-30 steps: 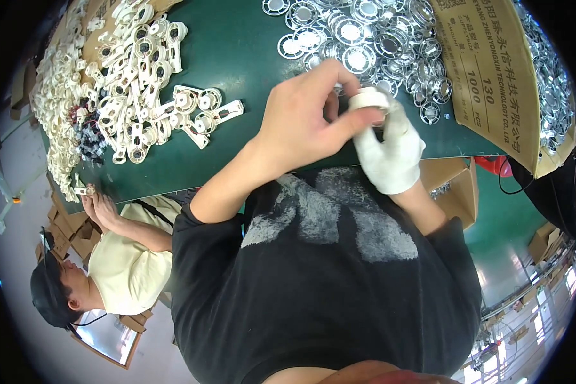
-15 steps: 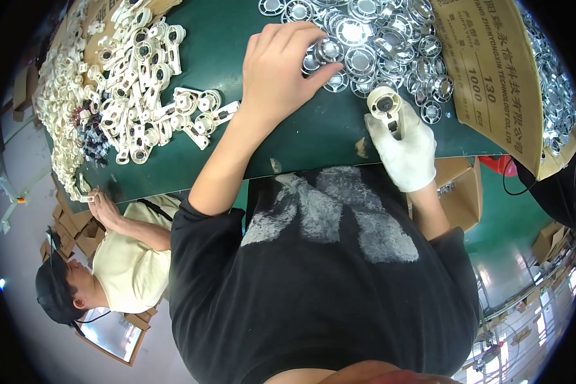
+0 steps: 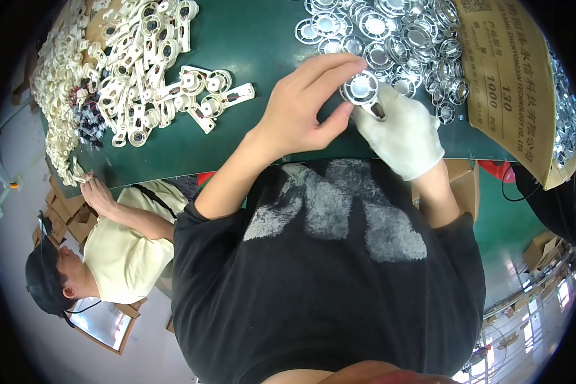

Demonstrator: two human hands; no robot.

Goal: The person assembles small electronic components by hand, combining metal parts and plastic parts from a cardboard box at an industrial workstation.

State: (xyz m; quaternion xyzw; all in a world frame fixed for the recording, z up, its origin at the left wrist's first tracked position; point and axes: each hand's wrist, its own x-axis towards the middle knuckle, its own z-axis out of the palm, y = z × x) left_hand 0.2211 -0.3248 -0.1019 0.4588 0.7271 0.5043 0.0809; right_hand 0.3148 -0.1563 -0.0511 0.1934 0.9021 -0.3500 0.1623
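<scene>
My bare left hand (image 3: 307, 105) grips a shiny silver round cover (image 3: 361, 88) between its thumb and fingers, at the round head of a white plastic fan housing. My right hand (image 3: 400, 134), in a white glove, is closed around that fan housing (image 3: 376, 110); only a bit of its handle shows and the cover hides its head. Whether the cover is seated on the head, I cannot tell. Just beyond both hands lies a heap of similar silver covers (image 3: 374, 25).
A pile of white fan housings (image 3: 141, 83) lies left on the green table (image 3: 249, 38), several with dark motors. Dark small parts (image 3: 91, 125) sit beside it. A cardboard box (image 3: 509, 83) with more silver covers stands right. Another person's hand (image 3: 99, 195) touches the table's left edge.
My left hand has taken a silver cover from the heap and brought it toward me onto the fan housing's head. My right hand has shifted slightly; the open round head is now covered.
</scene>
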